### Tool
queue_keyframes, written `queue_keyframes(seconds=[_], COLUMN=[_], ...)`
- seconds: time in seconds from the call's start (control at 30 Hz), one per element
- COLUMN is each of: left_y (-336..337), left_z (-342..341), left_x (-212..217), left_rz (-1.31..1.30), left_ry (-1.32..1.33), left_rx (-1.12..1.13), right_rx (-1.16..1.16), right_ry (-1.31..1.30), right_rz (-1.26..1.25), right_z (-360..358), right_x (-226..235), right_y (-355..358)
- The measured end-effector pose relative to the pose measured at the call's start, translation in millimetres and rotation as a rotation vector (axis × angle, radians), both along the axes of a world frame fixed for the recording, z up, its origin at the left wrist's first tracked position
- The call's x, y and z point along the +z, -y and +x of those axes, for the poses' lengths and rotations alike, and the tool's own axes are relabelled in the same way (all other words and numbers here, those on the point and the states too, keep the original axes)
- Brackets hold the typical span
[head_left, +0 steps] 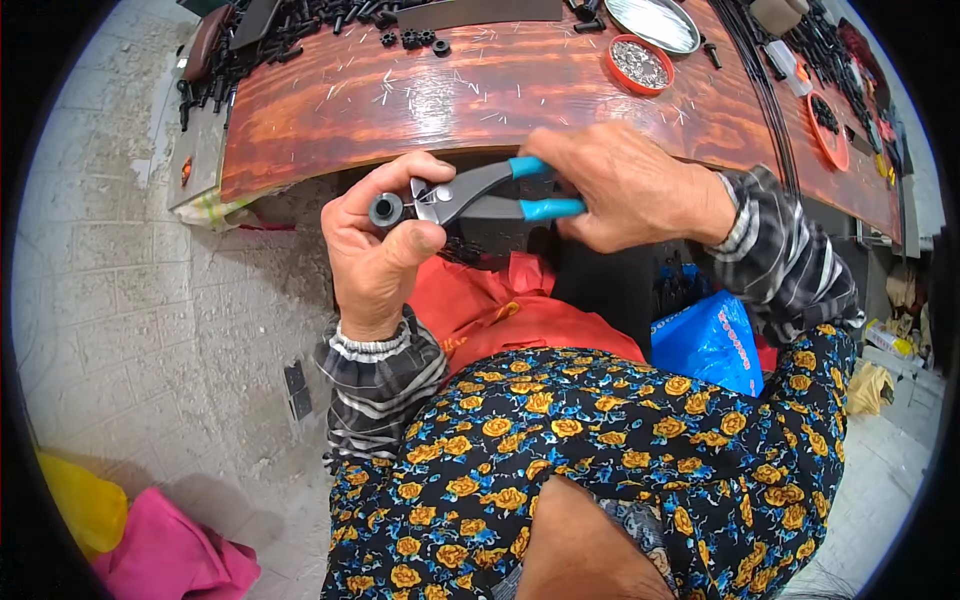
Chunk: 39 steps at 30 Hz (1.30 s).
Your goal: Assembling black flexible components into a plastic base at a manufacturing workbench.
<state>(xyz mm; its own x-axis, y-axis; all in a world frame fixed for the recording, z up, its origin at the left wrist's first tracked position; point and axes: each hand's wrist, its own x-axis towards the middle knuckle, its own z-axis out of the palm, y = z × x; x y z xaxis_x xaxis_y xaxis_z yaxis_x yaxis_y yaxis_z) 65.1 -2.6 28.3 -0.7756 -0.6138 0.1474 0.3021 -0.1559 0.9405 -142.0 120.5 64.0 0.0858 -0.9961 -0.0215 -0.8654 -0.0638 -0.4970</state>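
My left hand [365, 262] grips a small black round plastic part [385, 209] with a ring-shaped end, just past the table's near edge. Closed around the teal-sleeved handles of a pair of grey pliers [480, 193] is my right hand [640, 185]. The pliers' jaws point left and meet the part between my left thumb and fingers. A thin metal piece seems to show at the jaws, too small to make out. My left fingers hide much of the part.
A reddish wooden table [330, 115] stretches ahead, strewn with small metal pins. On it are a red dish [640, 90] of metal bits, a round mirror-like tray [655, 25], black fittings [412, 40] and long black rods [765, 100]. A blue bag [708, 345] hangs below at right.
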Motion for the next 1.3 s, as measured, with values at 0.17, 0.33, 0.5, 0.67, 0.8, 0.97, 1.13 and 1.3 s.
queue_keyframes(seconds=[0.17,0.33,0.5,0.67,0.8,0.97,1.13,1.3], left_y=[-1,-5,-8,-10,-10,-11,-11,-3], left_z=[-7,-17,-22,-25,-26,-27,-33,-37], left_x=[1,10,13,15,13,11,3,1], left_rz=[0.069,0.203,0.214,0.202,0.163,0.149,0.143,0.15], left_ry=[0.015,0.101,0.119,0.115,0.135,0.074,0.019,-0.022], left_rx=[0.01,0.201,0.3,0.318,0.351,0.306,0.302,0.223], right_rx=[0.217,0.066,-0.035,-0.088,-0.078,-0.117,-0.266,-0.457], right_ry=[0.538,0.247,-0.173,-0.368,-0.34,-0.248,0.253,0.418], right_rz=[0.456,-0.045,-0.354,-0.452,-0.397,-0.505,-0.408,-0.434], right_z=[-7,8,17,16,14,8,30,15], right_x=[-7,-11,-15,-18,-16,-26,-63,-52], right_y=[7,2,4,7,9,8,9,-1])
